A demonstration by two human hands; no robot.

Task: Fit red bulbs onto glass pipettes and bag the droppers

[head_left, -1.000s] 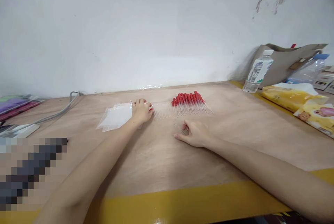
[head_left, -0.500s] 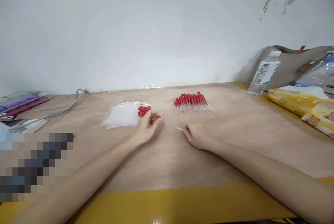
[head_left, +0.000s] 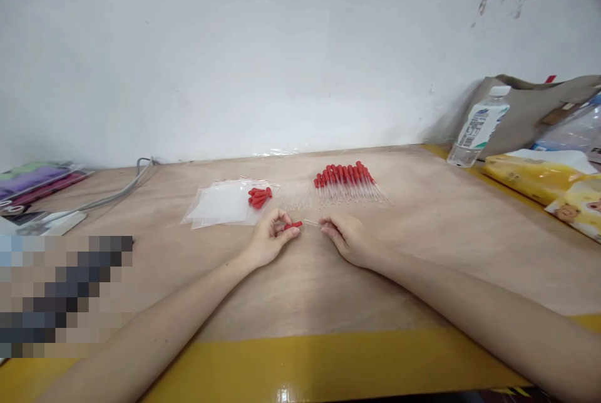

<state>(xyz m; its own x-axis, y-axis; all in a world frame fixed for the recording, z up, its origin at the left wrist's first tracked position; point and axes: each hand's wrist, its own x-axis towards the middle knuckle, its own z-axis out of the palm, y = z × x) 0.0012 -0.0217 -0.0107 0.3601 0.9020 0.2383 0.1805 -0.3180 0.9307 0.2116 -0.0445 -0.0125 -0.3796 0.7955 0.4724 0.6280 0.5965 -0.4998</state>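
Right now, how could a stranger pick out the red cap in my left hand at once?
Start at the brown table, then find your left hand near its middle. The red cap is pinched there, facing the clear tube in your right hand. Unlike the loose red pile beyond and the red-topped tubes farther right, it alone shows in a hand.

From between the left hand and the right hand, there was room to slide toward six o'clock over bare table. The two arms blocked four and eight. Thin clear tubes lay in the way near twelve, red-topped sticks near one, red caps at ten. Far off, a bottle blocked two.
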